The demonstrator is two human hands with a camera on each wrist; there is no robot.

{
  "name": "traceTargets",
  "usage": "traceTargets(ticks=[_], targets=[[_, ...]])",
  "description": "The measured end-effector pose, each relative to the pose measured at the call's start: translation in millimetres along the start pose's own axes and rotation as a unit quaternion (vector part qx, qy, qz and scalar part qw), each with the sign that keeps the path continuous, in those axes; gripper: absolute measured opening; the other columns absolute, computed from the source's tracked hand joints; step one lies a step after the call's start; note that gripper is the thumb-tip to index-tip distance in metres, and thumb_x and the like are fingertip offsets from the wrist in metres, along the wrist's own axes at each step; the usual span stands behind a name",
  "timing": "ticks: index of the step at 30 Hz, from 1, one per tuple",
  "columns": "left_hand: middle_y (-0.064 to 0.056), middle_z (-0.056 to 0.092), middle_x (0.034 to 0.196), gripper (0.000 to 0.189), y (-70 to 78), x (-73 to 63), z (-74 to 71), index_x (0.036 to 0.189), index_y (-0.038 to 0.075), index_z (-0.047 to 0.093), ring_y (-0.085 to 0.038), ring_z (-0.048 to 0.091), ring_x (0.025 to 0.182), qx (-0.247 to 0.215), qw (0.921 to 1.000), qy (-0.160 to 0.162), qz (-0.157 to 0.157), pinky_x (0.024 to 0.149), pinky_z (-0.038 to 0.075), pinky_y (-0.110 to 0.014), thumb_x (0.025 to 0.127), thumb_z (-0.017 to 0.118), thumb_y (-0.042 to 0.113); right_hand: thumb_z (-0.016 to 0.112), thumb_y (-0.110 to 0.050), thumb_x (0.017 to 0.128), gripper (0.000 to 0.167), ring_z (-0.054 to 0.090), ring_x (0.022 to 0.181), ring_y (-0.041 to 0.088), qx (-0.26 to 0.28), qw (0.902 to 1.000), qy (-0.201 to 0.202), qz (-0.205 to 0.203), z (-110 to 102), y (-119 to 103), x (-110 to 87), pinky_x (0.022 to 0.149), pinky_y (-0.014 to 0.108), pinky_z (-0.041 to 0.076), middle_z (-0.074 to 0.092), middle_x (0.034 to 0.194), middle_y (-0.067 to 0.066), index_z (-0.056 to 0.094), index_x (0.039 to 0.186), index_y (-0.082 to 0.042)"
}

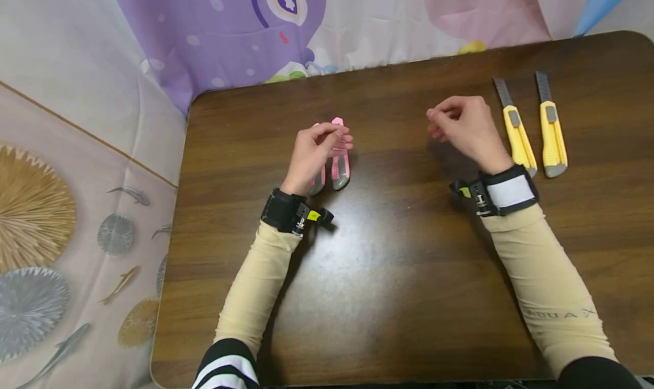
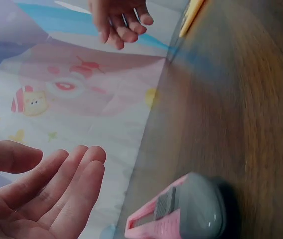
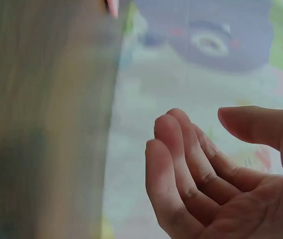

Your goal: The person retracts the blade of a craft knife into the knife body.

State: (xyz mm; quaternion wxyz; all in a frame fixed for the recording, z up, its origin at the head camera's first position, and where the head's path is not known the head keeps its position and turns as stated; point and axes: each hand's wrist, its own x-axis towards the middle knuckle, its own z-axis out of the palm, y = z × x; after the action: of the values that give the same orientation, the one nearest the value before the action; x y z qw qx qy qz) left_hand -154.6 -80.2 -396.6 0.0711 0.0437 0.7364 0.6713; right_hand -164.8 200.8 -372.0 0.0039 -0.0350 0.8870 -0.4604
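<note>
Left hand (image 1: 314, 153) and right hand (image 1: 467, 125) being held above table (image 1: 398, 252), both loosely cupped, nothing being gripped | pink cutters (image 1: 341, 170) being borne on table's far left, yellow cutters (image 1: 553, 130) far right | bared blades (image 1: 544, 87) probably best being avoided, handles (image 1: 520, 142) being favoured

My right grip (image 3: 226, 196) hangs before the pale cloth (image 3: 146, 94), fingers (image 3: 162, 172) lightly bent, thumb (image 3: 256, 124) apart from them. To the left, the brown table (image 3: 47, 124) blurs; a pink bit (image 3: 113, 7), too small to make out, meets the top edge.
</note>
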Motion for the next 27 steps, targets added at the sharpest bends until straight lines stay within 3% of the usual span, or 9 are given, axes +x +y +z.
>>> traceTargets(ticks=[4,7,11,15,18,22,27], targets=[[-0.028,0.070,0.103,0.025,1.9,-3.0,4.2,0.114,-0.012,0.064,-0.045,0.068,0.096,-0.002,0.9999,-0.013,0.005,0.087,0.062,-0.044,0.098,0.058,0.006,0.061,-0.029,0.097,0.034,0.056,0.056,-0.008,-0.044,0.9973,0.052,0.028,-27.1,13.3,0.1,0.052,0.007,0.048,0.056,0.065,-0.023,0.070,0.105,0.002],[-0.029,0.070,0.104,0.024,2.7,-4.5,7.0,0.114,-0.011,0.064,-0.046,0.067,0.097,0.003,0.9997,-0.023,0.007,0.087,0.062,-0.044,0.098,0.058,0.007,0.059,-0.033,0.096,0.039,0.050,0.058,-0.010,-0.084,0.9911,0.079,0.066,-45.8,24.8,2.4,0.052,0.010,0.043,0.049,0.064,-0.028,0.070,0.110,0.002],[-0.030,0.070,0.104,0.024,3.0,-6.6,8.8,0.113,-0.011,0.064,-0.047,0.067,0.097,0.004,0.9995,-0.031,0.007,0.087,0.061,-0.047,0.099,0.057,0.006,0.058,-0.035,0.096,0.042,0.047,0.065,0.001,-0.138,0.9780,0.101,0.120,-65.1,41.9,4.4,0.053,0.018,0.039,0.053,0.071,-0.016,0.069,0.113,0.002],[-0.032,0.069,0.106,0.023,3.6,-8.5,10.5,0.113,-0.011,0.065,-0.048,0.067,0.096,0.001,0.9994,-0.034,0.002,0.087,0.061,-0.047,0.099,0.056,0.005,0.055,-0.034,0.098,0.046,0.051,0.080,0.019,-0.156,0.9658,0.079,0.191,-75.7,58.9,4.0,0.060,0.023,0.042,0.064,0.103,0.017,0.064,0.122,0.004],[-0.031,0.069,0.107,0.024,4.0,-9.3,11.7,0.114,-0.010,0.065,-0.046,0.067,0.097,0.003,0.9992,-0.038,-0.008,0.085,0.062,-0.041,0.099,0.057,0.007,0.053,-0.034,0.099,0.050,0.054,0.094,0.038,-0.167,0.9587,0.042,0.226,-79.4,69.2,3.0,0.076,0.043,0.047,0.058,0.123,0.032,0.059,0.125,0.007],[-0.028,0.070,0.106,0.025,3.3,-10.1,13.0,0.115,-0.009,0.064,-0.044,0.068,0.098,0.011,0.9988,-0.044,-0.016,0.082,0.063,-0.034,0.099,0.057,0.009,0.056,-0.035,0.097,0.053,0.051,0.107,0.053,-0.200,0.9519,0.000,0.232,-81.7,78.7,2.2,0.090,0.066,0.038,0.055,0.124,0.038,0.058,0.121,0.012],[-0.026,0.071,0.106,0.025,1.4,-9.8,15.2,0.116,-0.009,0.064,-0.043,0.068,0.098,0.013,0.9986,-0.050,-0.014,0.080,0.064,-0.034,0.099,0.057,0.009,0.059,-0.033,0.096,0.051,0.051,0.109,0.053,-0.219,0.9436,-0.020,0.247,-81.3,85.5,4.1,0.089,0.066,0.039,0.054,0.124,0.039,0.059,0.119,0.012]])
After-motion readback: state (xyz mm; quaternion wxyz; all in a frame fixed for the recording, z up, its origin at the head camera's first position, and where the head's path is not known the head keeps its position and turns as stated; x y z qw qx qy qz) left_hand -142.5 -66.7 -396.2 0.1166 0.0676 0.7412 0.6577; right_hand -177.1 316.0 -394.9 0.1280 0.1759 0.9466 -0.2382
